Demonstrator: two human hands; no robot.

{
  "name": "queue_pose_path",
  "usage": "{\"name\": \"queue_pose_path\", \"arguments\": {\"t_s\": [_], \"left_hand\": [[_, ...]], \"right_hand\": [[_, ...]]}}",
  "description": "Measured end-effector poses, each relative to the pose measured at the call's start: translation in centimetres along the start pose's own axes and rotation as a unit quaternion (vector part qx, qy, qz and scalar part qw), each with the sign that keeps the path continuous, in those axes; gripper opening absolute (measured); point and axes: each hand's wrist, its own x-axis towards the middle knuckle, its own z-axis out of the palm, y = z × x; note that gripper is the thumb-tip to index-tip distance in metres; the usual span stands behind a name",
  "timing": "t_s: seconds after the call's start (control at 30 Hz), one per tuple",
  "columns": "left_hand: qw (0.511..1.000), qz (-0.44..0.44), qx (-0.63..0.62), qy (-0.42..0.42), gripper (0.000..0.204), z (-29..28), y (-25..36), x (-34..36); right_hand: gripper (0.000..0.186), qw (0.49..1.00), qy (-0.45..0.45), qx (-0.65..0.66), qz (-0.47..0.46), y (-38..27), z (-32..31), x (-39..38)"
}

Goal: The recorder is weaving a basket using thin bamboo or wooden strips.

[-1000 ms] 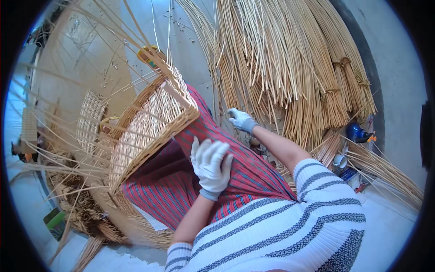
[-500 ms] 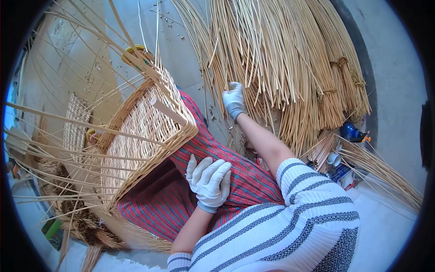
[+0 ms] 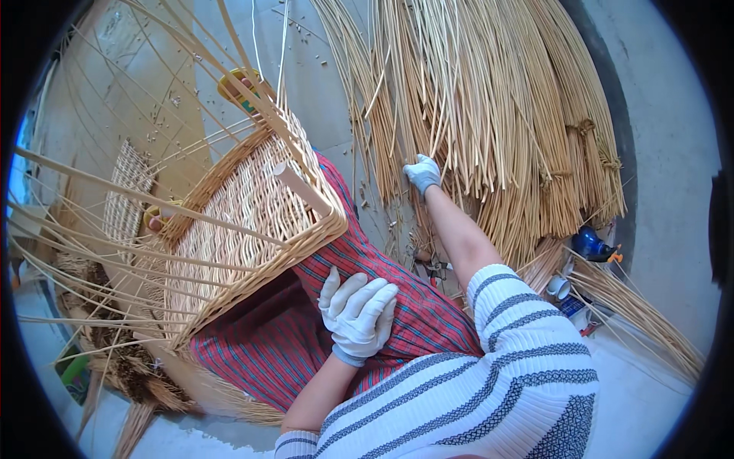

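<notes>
A woven wicker basket (image 3: 222,218) rests tilted at my left, with long uncut stakes fanning out from its rims. A pale wooden peg (image 3: 302,190) stands up from its near corner. Over my lap lies a red striped cloth (image 3: 382,256), which also runs into the shaded opening below the woven panel. My left hand (image 3: 358,314), in a white glove, lies on this cloth with its fingers stretched and a little apart, holding nothing. Reaching forward, my gloved right hand (image 3: 423,173) has its fingers curled at the lower ends of the wicker rods (image 3: 397,115); its fingertips are partly hidden.
Thick bundles of rods (image 3: 527,115) spread across the floor ahead and right. A blue bottle (image 3: 592,245) and a white cup (image 3: 558,288) stand near my right elbow. Yellow containers (image 3: 243,90) sit beyond the basket. A flat woven piece (image 3: 128,191) lies far left.
My right hand has shifted slightly right along the rod ends. The whole view has turned a little, so the basket appears slightly moved. My left hand stays on the cloth.
</notes>
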Motion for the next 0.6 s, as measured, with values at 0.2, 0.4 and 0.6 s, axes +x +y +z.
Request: {"name": "queue_pose_path", "arguments": {"t_s": [0.2, 0.4, 0.6], "left_hand": [[1.0, -0.003, 0.003, 0.006, 0.019, 0.0, 0.1, 0.2], [1.0, -0.002, 0.006, 0.007, 0.021, 0.1, 0.1, 0.1], [1.0, -0.01, 0.004, -0.01, 0.019, -0.1, 0.1, 0.0]], "right_hand": [[0.051, 0.998, -0.027, 0.05, -0.021, 3.0, 2.0, 2.0], [0.051, 0.997, 0.063, 0.031, 0.026, -0.1, 3.3, 0.9], [0.076, 0.999, 0.029, 0.038, 0.005, -5.6, 2.0, 3.2]]}}
